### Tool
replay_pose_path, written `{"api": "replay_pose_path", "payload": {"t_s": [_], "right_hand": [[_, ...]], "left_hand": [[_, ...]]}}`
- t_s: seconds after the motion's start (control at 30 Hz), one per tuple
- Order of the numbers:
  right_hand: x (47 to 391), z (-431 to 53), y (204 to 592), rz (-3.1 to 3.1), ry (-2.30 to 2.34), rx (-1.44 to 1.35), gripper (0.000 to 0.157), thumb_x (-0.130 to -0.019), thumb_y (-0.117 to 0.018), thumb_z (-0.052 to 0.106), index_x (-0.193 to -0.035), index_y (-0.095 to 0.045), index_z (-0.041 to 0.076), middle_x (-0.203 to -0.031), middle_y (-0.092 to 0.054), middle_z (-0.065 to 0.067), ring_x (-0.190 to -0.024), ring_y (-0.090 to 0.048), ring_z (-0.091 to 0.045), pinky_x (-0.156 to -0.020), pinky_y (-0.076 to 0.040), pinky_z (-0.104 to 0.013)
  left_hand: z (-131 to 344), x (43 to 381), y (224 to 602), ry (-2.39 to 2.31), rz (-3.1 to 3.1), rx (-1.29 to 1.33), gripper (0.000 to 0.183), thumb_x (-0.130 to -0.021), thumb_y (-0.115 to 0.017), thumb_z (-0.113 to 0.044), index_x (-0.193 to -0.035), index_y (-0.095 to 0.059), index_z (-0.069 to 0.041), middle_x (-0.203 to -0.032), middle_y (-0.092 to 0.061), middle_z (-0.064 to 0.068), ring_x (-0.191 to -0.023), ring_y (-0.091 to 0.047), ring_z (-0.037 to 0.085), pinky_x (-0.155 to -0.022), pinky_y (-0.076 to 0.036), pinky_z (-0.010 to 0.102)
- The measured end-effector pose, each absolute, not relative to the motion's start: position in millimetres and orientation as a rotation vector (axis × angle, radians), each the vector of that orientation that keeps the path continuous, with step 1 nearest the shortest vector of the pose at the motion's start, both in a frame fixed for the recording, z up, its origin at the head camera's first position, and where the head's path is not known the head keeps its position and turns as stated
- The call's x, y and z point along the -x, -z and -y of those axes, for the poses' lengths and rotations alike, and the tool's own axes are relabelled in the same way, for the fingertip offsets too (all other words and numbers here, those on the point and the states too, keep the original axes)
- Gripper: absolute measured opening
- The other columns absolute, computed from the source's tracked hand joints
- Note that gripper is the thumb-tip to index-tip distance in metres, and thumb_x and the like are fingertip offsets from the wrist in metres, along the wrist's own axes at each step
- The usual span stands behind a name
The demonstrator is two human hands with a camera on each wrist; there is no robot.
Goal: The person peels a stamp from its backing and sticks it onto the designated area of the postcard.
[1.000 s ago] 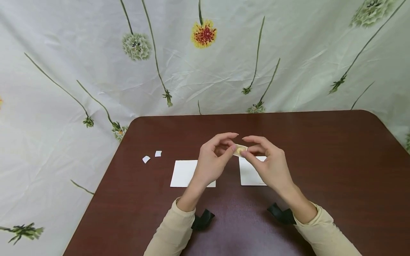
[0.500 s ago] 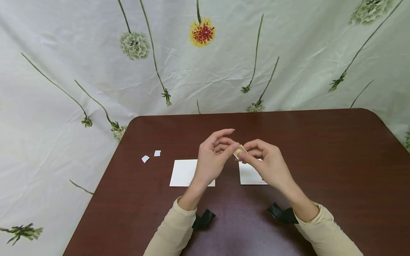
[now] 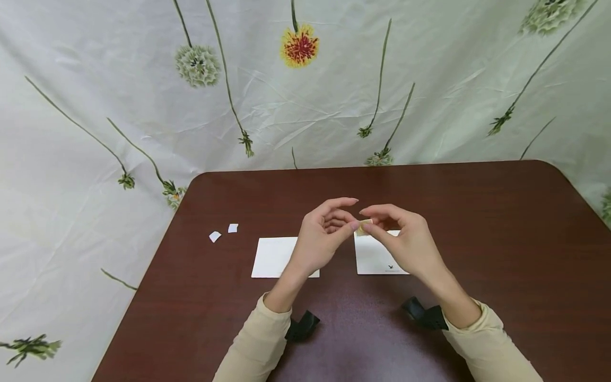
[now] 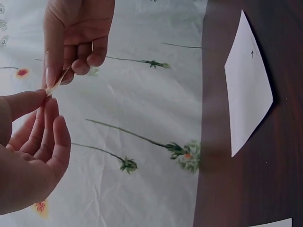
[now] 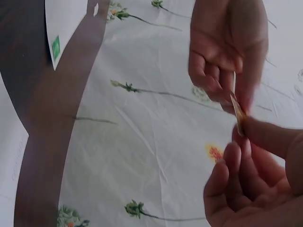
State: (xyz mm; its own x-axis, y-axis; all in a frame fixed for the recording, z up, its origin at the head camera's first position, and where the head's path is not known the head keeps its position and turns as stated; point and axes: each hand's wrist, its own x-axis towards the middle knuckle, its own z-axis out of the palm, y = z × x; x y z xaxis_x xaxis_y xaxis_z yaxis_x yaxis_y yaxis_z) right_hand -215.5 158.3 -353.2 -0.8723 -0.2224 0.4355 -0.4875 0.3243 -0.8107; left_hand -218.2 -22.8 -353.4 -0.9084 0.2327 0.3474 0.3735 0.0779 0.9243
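Both hands meet above the table around a small cream-and-yellow paper square point(image 3: 365, 227), like a stamp or sticker. My left hand point(image 3: 317, 233) pinches its left edge between thumb and finger. The right hand point(image 3: 406, 236) pinches the other side, and its thumb covers much of the square. Seen from the left wrist, the paper point(image 4: 57, 84) is thin and nearly edge-on; the right wrist view likewise shows its slim edge point(image 5: 238, 116). Below the right hand lies a white card point(image 3: 374, 260) with a small dark bird mark. Another white card point(image 3: 273, 257) lies partly behind the left hand.
Two small white paper scraps, one tilted point(image 3: 215, 236) and one straighter point(image 3: 233, 228), lie at the table's left. A green square point(image 5: 56, 47) marks one card's corner. Black straps point(image 3: 304, 326) hang by the wrists. A flowered cloth point(image 3: 305, 106) hangs behind the brown table point(image 3: 501, 228).
The paper square has turned between the fingers, so less of its face shows. The right hand has shifted slightly, uncovering the bird mark on the card below. The head view has moved a little.
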Motion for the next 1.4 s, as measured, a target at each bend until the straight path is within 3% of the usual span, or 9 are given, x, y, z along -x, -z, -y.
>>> {"api": "replay_pose_path", "payload": {"t_s": [0.2, 0.4, 0.63, 0.87, 1.0, 1.17, 1.4], "right_hand": [[218.1, -172.0, 347.5, 2.498, -1.545, -0.694, 0.01, -0.082, -0.074, 0.005, -0.091, -0.072, 0.009, -0.071, -0.063, 0.005, -0.063, -0.055, -0.013, -0.053, -0.042, -0.024], [221.7, -178.9, 346.8, 2.564, -1.534, -0.687, 0.007, -0.082, -0.075, 0.006, -0.087, -0.071, 0.01, -0.072, -0.065, 0.005, -0.065, -0.057, -0.014, -0.054, -0.044, -0.026], [229.0, -189.9, 348.5, 2.591, -1.489, -0.592, 0.006, -0.083, -0.074, 0.007, -0.089, -0.072, 0.008, -0.075, -0.067, 0.001, -0.059, -0.056, -0.016, -0.051, -0.043, -0.025], [235.4, -199.8, 353.3, 2.605, -1.492, -0.497, 0.007, -0.085, -0.074, 0.011, -0.091, -0.073, 0.007, -0.077, -0.068, -0.003, -0.059, -0.057, -0.015, -0.052, -0.044, -0.024], [239.1, -204.3, 355.6, 2.635, -1.469, -0.447, 0.011, -0.086, -0.073, 0.014, -0.093, -0.073, 0.006, -0.078, -0.068, -0.006, -0.061, -0.055, -0.014, -0.052, -0.042, -0.023], [244.9, -211.3, 363.6, 2.699, -1.452, -0.368, 0.016, -0.087, -0.072, 0.018, -0.095, -0.073, 0.004, -0.078, -0.067, -0.008, -0.063, -0.055, -0.014, -0.054, -0.042, -0.024], [254.0, -230.1, 388.6, 2.833, -1.448, -0.228, 0.018, -0.089, -0.07, 0.016, -0.097, -0.071, 0.001, -0.078, -0.065, -0.007, -0.071, -0.055, -0.026, -0.058, -0.044, -0.027]], "left_hand": [[15.4, 218.4, 360.4, 1.885, 2.231, 0.701, 0.032, -0.086, -0.068, 0.002, -0.117, -0.062, -0.001, -0.086, -0.068, 0.01, -0.076, -0.061, 0.015, -0.064, -0.048, 0.026], [10.2, 218.8, 364.3, 1.867, 2.219, 0.704, 0.03, -0.086, -0.069, 0.001, -0.116, -0.063, -0.001, -0.086, -0.067, 0.01, -0.075, -0.061, 0.016, -0.065, -0.05, 0.03], [3.8, 219.3, 372.1, 1.72, 2.407, 0.713, 0.033, -0.089, -0.068, -0.012, -0.121, -0.061, -0.007, -0.092, -0.065, 0.001, -0.082, -0.059, 0.009, -0.065, -0.048, 0.026], [-6.4, 211.1, 386.1, 1.261, 2.773, 0.856, 0.041, -0.091, -0.066, -0.027, -0.128, -0.059, -0.011, -0.115, -0.061, 0.002, -0.105, -0.057, 0.017, -0.083, -0.046, 0.028], [-8.8, 205.0, 397.1, 0.915, 2.965, 0.998, 0.051, -0.094, -0.059, -0.04, -0.137, -0.052, -0.013, -0.133, -0.053, 0.001, -0.122, -0.048, 0.015, -0.094, -0.043, 0.032], [-2.2, 199.1, 412.2, 0.598, 3.2, 1.083, 0.068, -0.095, -0.05, -0.052, -0.147, -0.037, -0.011, -0.15, -0.035, 0.005, -0.139, -0.027, 0.022, -0.108, -0.029, 0.042], [5.6, 193.1, 420.2, 0.367, 3.409, 1.084, 0.077, -0.092, -0.048, -0.059, -0.152, -0.026, -0.016, -0.156, -0.019, -0.002, -0.143, -0.014, 0.017, -0.11, -0.019, 0.048]]}}
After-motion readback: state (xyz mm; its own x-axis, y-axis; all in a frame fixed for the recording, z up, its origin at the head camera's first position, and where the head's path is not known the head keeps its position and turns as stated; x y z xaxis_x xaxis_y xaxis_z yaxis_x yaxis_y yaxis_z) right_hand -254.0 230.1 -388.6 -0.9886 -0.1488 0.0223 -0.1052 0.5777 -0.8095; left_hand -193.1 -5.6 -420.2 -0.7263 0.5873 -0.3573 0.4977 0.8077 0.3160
